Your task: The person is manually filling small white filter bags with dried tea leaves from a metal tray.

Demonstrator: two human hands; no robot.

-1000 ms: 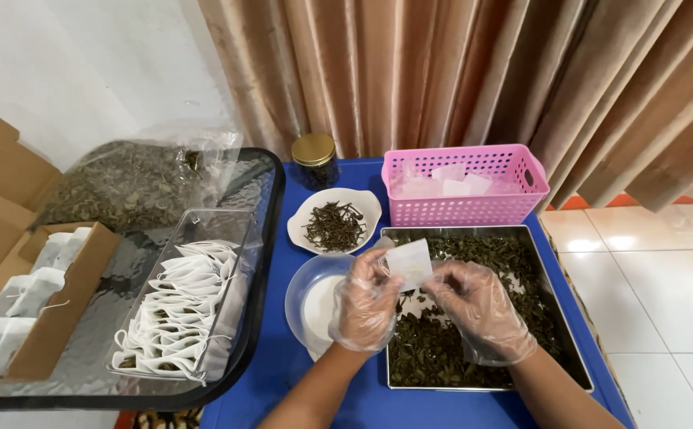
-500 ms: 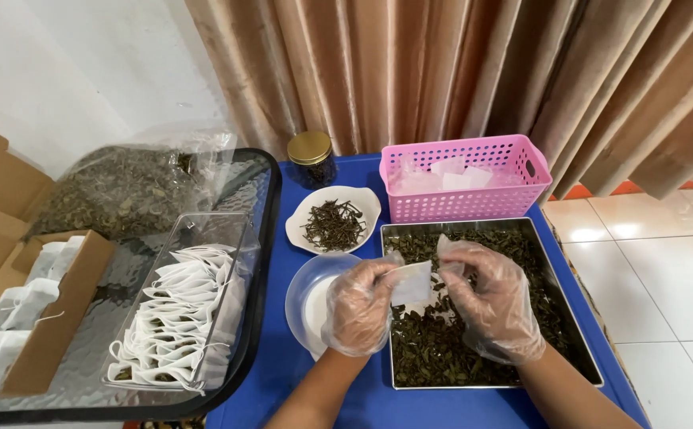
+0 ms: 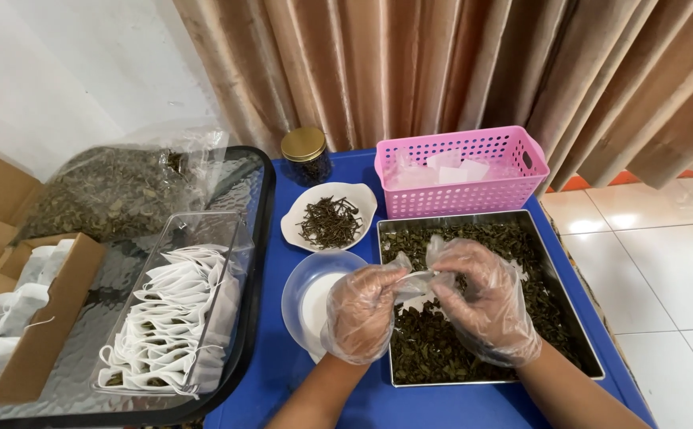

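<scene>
Both of my hands wear thin clear plastic gloves. My left hand (image 3: 362,311) and my right hand (image 3: 483,302) together pinch a small white filter bag (image 3: 420,280) between their fingertips. They hold it just above a square metal tray (image 3: 575,340) filled with dark dried leaves (image 3: 426,349). The bag lies nearly flat and is partly hidden by my fingers.
On the blue table (image 3: 267,373) stand a white dish of dark twiggy leaves (image 3: 330,218), an empty translucent bowl (image 3: 307,295), a gold-lidded jar (image 3: 304,154) and a pink basket (image 3: 459,170). Left: a clear bin of filled white bags (image 3: 173,327), a plastic bag of leaves (image 3: 108,191), cardboard boxes (image 3: 30,318).
My hands have drawn closer together over the tray. The white bag went from upright and open-faced to folded flat between both hands' fingertips.
</scene>
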